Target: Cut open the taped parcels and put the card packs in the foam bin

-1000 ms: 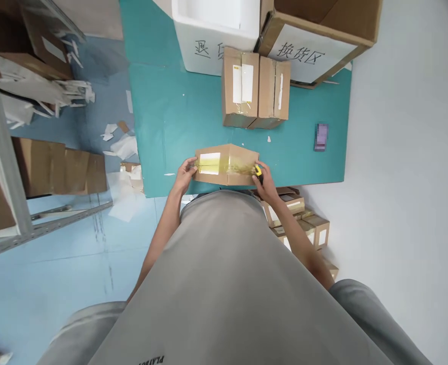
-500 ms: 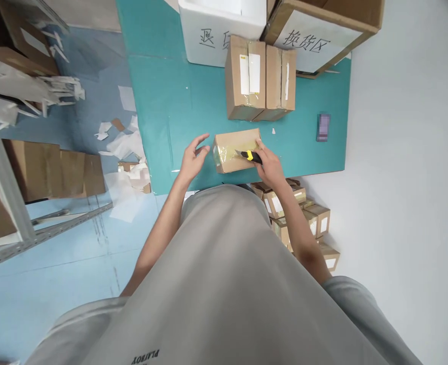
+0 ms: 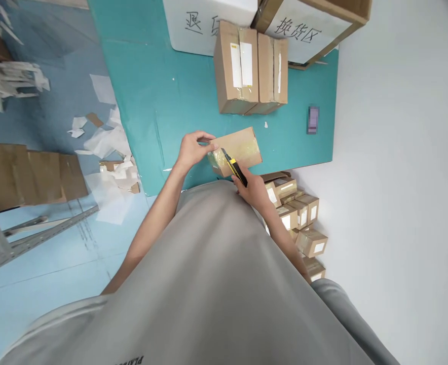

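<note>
A small taped cardboard box [image 3: 243,146] lies slightly turned on the green tabletop [image 3: 171,106], close to my body. My left hand [image 3: 194,150] holds its far left corner between thumb and fingers. In my right hand [image 3: 252,188], closed around the handle, is a black and yellow utility knife [image 3: 234,166]. Its blade points up and left, over the taped left end of the box near my left thumb. Whether the blade touches the tape I cannot tell.
Two taped cartons [image 3: 237,71] stand farther back, before a white bin [image 3: 193,30] and a large labelled carton [image 3: 303,33]. A blurred purple object [image 3: 312,120] lies at the right. Small boxes [image 3: 300,210] are stacked below the table; paper scraps [image 3: 102,142] litter the floor at left.
My left hand has moved onto the box's corner. My right hand has drawn nearer my body, and the knife now points up toward the box's left end. The box has turned slightly.
</note>
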Tool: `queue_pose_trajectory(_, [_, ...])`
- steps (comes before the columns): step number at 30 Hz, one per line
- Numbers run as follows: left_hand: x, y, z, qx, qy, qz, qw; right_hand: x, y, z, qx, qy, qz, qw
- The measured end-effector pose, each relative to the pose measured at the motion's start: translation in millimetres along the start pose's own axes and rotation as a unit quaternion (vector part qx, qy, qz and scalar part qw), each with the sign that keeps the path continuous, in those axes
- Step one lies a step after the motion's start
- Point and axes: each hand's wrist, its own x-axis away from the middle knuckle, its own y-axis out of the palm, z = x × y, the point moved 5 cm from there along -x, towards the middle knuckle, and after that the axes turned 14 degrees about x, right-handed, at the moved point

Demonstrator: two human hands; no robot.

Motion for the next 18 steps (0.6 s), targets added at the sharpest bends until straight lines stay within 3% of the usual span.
queue_pose_trajectory(11, [-9, -1.7, -11, 0.04, -0.059, 0.024, 0.997, -14, -2, -19, 0.094, -0.016, -0.068, 0.993])
queue_pose_trajectory(18, [-11, -1.4, -14, 0.049, -0.063, 0.035, 0.996, -14, -1, -26, 0.058, -0.019, -0.063, 0.996])
